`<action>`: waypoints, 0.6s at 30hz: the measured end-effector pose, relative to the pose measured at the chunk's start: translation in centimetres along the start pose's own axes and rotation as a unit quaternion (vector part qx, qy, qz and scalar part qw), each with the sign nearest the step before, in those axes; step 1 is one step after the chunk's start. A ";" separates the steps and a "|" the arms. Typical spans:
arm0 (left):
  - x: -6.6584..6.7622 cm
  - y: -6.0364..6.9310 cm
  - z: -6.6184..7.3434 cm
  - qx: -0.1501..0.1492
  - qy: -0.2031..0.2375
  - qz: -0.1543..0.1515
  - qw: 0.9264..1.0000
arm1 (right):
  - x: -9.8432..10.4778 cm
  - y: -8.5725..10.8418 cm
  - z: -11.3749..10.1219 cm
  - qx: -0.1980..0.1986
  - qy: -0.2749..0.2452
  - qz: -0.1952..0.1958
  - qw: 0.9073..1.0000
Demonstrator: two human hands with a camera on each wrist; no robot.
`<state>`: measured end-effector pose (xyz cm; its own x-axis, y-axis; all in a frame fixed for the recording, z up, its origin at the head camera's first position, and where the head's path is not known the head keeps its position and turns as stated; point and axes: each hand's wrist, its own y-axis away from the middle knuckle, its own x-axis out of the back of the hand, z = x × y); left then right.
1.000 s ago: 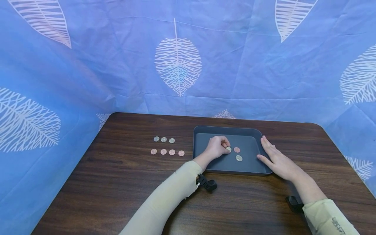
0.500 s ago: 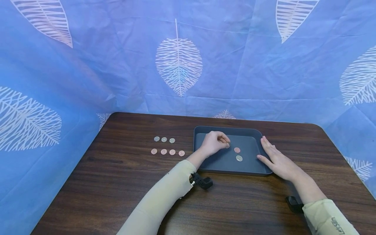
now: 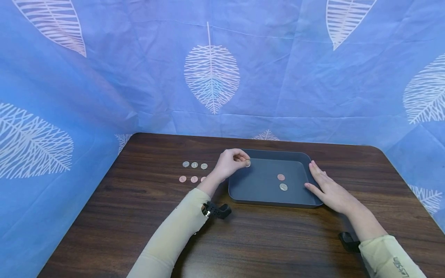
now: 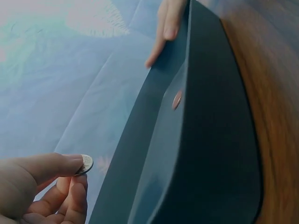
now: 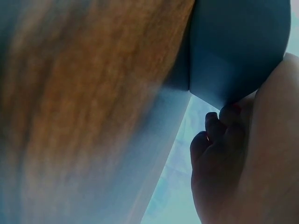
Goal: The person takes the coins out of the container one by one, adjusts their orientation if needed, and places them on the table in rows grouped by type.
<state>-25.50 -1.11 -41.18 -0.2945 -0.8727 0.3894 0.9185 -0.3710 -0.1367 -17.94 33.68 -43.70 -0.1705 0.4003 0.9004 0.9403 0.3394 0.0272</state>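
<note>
My left hand (image 3: 230, 162) pinches a silver coin (image 4: 85, 164) between thumb and fingertips, above the left end of a dark grey tray (image 3: 264, 199). In the tray lie a copper coin (image 3: 281, 177) and, just below it, a silver coin (image 3: 283, 187). At the tray's right edge rests my right hand (image 3: 330, 193), its fingers straight along the rim and the thumb reaching inside. The right wrist view shows this hand (image 5: 219, 163) dark against the tray's outer wall (image 5: 238, 51).
Left of the tray, silver coins (image 3: 194, 165) form a row on the brown wooden table (image 3: 139, 216). A row of copper coins (image 3: 194, 179) lies nearer, its right end hidden by the left arm. A blue leaf-patterned cloth (image 3: 156, 77) hangs behind.
With the silver coin pinched in it, the left hand has lifted from the middle of the tray and moved left to its left end. My right hand has stayed at the rim.
</note>
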 end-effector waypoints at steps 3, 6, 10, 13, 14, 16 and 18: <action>1.3 0.2 -0.6 0.005 -0.007 0.020 1.000 | 0.1 0.0 0.1 -0.001 0.001 -0.001 1.000; 2.5 0.5 -1.4 0.014 -0.008 0.039 0.999 | 0.0 0.0 0.1 -0.001 0.000 -0.002 1.000; 4.0 0.9 -2.5 0.023 -0.013 0.060 0.998 | 0.0 0.0 0.1 0.000 0.000 -0.001 1.000; 5.0 1.2 -3.3 0.030 -0.024 0.078 0.996 | 0.0 0.0 0.1 0.000 0.000 0.001 1.000; 5.3 1.3 -3.5 0.035 -0.031 0.083 0.995 | 0.0 0.0 0.1 0.001 0.000 0.002 1.000; 5.8 1.6 -4.0 0.048 -0.037 0.093 0.994 | 0.0 0.0 0.1 0.001 0.000 0.002 1.000; 6.2 1.7 -4.4 0.057 -0.047 0.097 0.993 | 0.0 0.0 0.1 0.001 0.001 0.002 1.000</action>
<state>-26.90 -8.55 -43.05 -0.0889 -0.8882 0.4507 0.9809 -0.1568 -0.1154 -17.96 33.77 -43.72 -0.1664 0.4007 0.9010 0.9405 0.3390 0.0229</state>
